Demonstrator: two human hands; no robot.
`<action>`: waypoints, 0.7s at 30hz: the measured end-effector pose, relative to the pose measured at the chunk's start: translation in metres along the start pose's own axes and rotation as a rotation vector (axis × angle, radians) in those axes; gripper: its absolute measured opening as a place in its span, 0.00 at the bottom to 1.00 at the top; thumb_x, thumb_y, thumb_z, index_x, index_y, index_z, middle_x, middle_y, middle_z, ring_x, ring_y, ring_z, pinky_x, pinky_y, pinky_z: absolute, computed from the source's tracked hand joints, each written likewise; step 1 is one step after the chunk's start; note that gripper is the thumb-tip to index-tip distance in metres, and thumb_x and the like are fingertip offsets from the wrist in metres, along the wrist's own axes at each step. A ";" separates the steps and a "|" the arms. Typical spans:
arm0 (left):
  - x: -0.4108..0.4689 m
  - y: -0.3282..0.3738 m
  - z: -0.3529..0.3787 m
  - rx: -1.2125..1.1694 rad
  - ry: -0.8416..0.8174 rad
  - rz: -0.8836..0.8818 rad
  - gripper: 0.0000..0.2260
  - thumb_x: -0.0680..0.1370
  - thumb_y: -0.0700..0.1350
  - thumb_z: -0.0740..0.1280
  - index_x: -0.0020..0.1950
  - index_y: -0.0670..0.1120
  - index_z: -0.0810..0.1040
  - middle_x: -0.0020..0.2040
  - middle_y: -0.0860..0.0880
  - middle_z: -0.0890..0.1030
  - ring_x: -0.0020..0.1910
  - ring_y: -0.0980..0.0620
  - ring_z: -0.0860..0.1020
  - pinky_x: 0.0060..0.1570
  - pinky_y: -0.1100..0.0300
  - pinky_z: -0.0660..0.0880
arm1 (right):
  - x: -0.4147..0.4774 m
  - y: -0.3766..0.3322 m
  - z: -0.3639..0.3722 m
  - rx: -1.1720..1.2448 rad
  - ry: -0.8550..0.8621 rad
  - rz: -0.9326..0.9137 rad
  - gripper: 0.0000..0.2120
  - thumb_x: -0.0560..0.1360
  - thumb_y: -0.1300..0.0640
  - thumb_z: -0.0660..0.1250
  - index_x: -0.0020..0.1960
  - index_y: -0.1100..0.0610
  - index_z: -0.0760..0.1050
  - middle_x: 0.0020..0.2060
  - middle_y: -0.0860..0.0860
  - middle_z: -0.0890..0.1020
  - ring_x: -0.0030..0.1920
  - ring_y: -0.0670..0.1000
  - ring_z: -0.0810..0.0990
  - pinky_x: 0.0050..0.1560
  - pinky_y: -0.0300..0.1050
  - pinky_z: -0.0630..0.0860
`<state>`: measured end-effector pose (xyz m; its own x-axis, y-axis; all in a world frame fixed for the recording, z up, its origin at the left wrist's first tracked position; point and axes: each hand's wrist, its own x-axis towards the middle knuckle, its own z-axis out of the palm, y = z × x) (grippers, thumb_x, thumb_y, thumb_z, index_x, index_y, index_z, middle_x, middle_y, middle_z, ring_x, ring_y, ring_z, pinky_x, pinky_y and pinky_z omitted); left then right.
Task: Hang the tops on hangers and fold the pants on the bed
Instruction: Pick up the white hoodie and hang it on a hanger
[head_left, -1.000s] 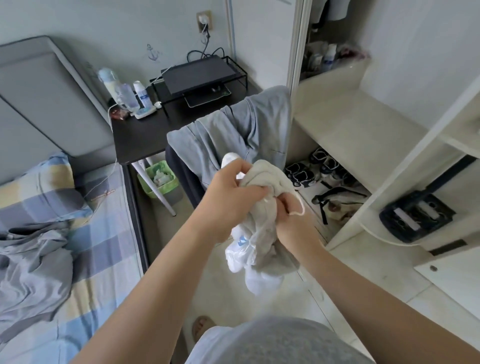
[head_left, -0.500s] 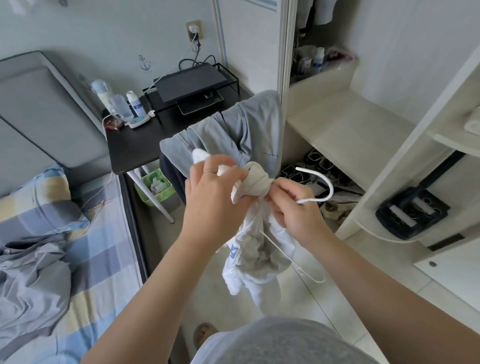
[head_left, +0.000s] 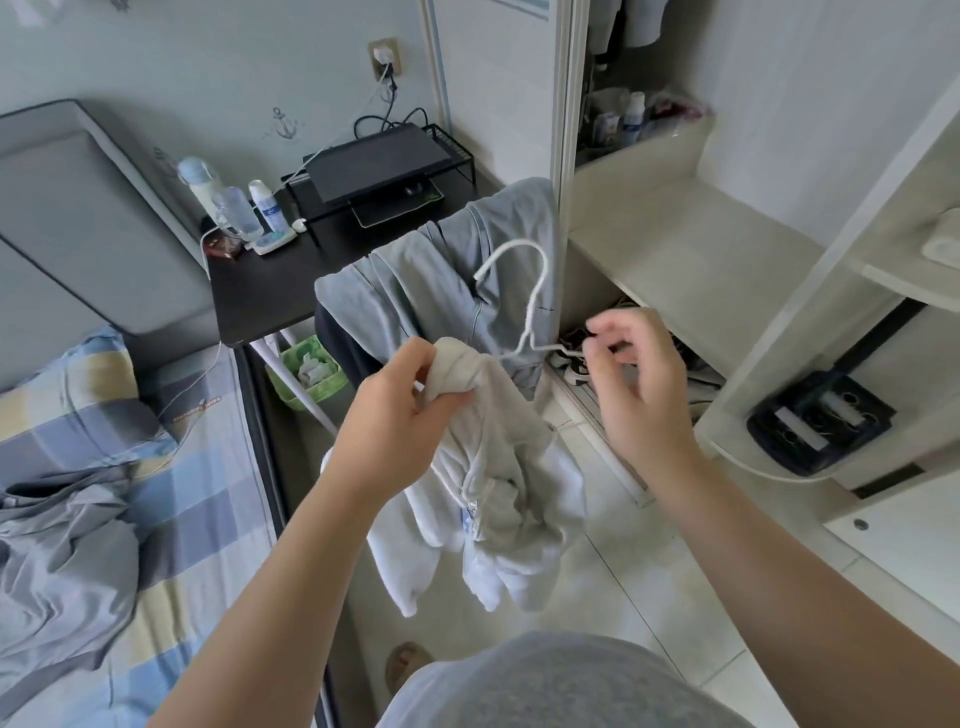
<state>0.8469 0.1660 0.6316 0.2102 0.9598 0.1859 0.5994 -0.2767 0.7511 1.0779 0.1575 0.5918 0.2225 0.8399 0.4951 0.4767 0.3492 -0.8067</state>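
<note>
1. Because the cream-and-white soft fabric top (head_left: 498, 493) hangs in a limp bunch, it looks light and floppy. It has no shape of its own and will likely sag wherever it is not held.
2. It is held in mid-air in front of the person, above the pale tiled floor (head_left: 649, 597). It hangs between the bed with the blue-and-yellow checked sheet (head_left: 208, 467) and the open white wardrobe (head_left: 675, 260).
3. The left grip (head_left: 410, 410) is closed round the gathered neck of the top, with thumb and fingers bunching the cloth.
4. The hook of the thin white wire hanger (head_left: 524, 291) stands up out of that bunched neck. One shoulder wire runs toward the right grip (head_left: 634, 374). The hanger looks stiff yet springy, and smooth enough for cloth to slide on.
5. The right grip has loosely curled fingers, with the thumb tip at the end of that wire. I cannot tell whether it pinches the wire or only touches it.
6. The best hold, as I judge it, is the hanger at the base of its hook and the top by one shoulder seam at a time. That would let the cloth be drawn over each wire arm.
7. If the neck is left bunched, the top may slip to one side.
8. A grey garment over a chair back (head_left: 431, 280) and a grey garment on the bed (head_left: 57, 561) lie untouched.
</note>
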 end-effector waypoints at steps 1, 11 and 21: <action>-0.001 -0.001 0.001 -0.032 0.040 -0.020 0.10 0.78 0.45 0.73 0.43 0.50 0.71 0.31 0.61 0.74 0.27 0.58 0.68 0.29 0.68 0.67 | -0.010 0.004 -0.003 0.014 0.014 0.019 0.11 0.78 0.52 0.62 0.55 0.58 0.76 0.47 0.48 0.80 0.47 0.46 0.79 0.48 0.36 0.72; -0.001 0.014 0.002 -0.326 0.327 -0.052 0.10 0.76 0.44 0.74 0.42 0.50 0.73 0.35 0.62 0.76 0.33 0.64 0.74 0.35 0.70 0.72 | -0.091 0.019 0.053 -0.066 -0.848 0.310 0.21 0.71 0.49 0.74 0.61 0.44 0.73 0.49 0.37 0.79 0.52 0.39 0.77 0.62 0.43 0.71; -0.008 -0.018 -0.026 -0.259 0.278 -0.075 0.15 0.69 0.53 0.78 0.40 0.49 0.74 0.33 0.57 0.76 0.31 0.61 0.73 0.32 0.69 0.71 | -0.062 0.084 0.041 -0.653 -0.809 0.171 0.13 0.83 0.49 0.60 0.63 0.49 0.78 0.51 0.49 0.83 0.60 0.52 0.77 0.69 0.47 0.62</action>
<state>0.8141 0.1646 0.6329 -0.0658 0.9627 0.2623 0.3827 -0.2184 0.8977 1.0690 0.1515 0.4800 -0.1890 0.9679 -0.1658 0.9117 0.1102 -0.3958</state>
